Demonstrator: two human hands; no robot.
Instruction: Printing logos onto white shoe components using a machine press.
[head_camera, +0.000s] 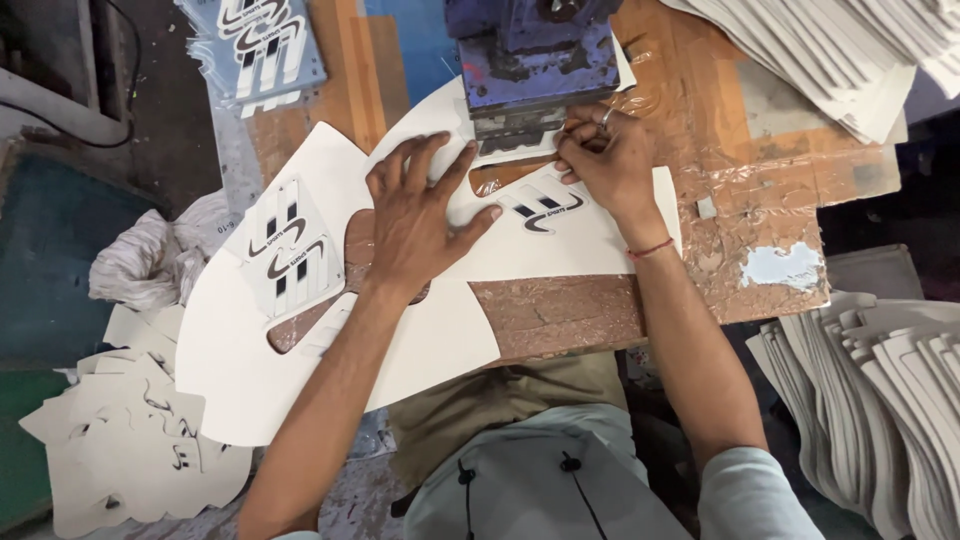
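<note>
Left hand (420, 215) lies flat, fingers spread, palm down on a white cut-out sheet (560, 235) — pressing it to the bench, grasping nothing. Right hand (605, 160) sits at the sheet's far edge, just under the blue press head (535, 60); fingertips curl and pinch at the sheet margin there, but whether they grip the sheet itself or something small on it I cannot tell.

The sheet lies across the bench with its long axis running left to right, its upper edge tucked beneath the press head. A black-and-white printed mark (542, 208) shows on it, just below the right hand and to the right of the left thumb. So the right hand is the nearer one to both press and mark; the left anchors the sheet's middle.

A second white sheet (250, 330) overlaps at the left, bearing similar striped marks (290, 255). Stacks of white blanks (880, 390) stand at right — more of them top right (830, 50). Printed pieces (130, 440) lie low at left, beside crumpled cloth (150, 260).
</note>
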